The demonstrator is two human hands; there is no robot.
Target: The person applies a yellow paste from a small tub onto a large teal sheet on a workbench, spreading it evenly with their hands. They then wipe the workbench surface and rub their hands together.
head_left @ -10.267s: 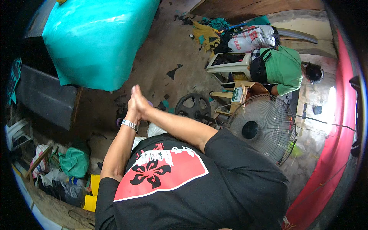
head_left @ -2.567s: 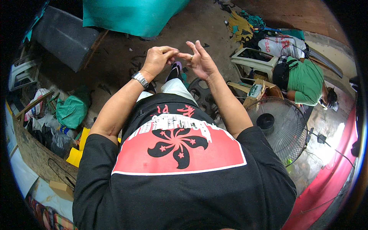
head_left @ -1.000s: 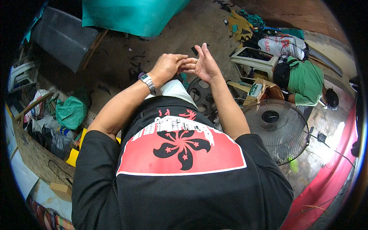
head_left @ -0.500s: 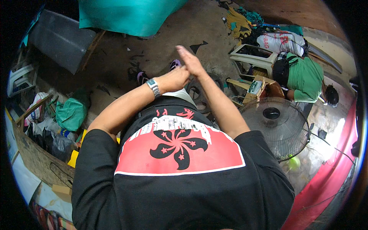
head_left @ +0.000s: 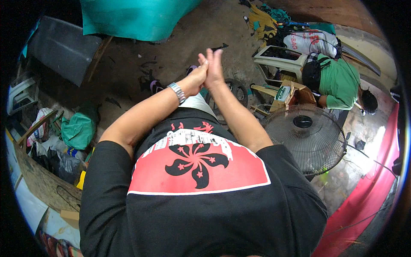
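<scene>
In front of my belly, my left hand (head_left: pixel 197 79) and my right hand (head_left: pixel 213 73) meet, palm against palm. The right one has its fingers stretched out, their tips slightly smeared by motion. The left hand's fingers lie flat against the right palm and are partly hidden; no object shows between the two. A metal-banded wristwatch (head_left: pixel 177 93) sits on my left wrist. Beyond the hands, dark scraps (head_left: pixel 220 47) lie on the floor, and a dark wheel-like round thing (head_left: pixel 238 92) is just past my right forearm.
A black standing fan (head_left: pixel 302 141) is close on my right. Past it are a cardboard box (head_left: pixel 302 95), a whitish plastic stool (head_left: pixel 280 60) on its side and a person in a green shirt (head_left: pixel 340 81). Teal sheeting (head_left: pixel 137 19) hangs ahead; a green bag (head_left: pixel 79 128) lies left.
My left hand has gone from a closed fist against the right hand to lying flat on its palm. The right hand has turned more upright, its fingers now spread. The view has shifted slightly.
</scene>
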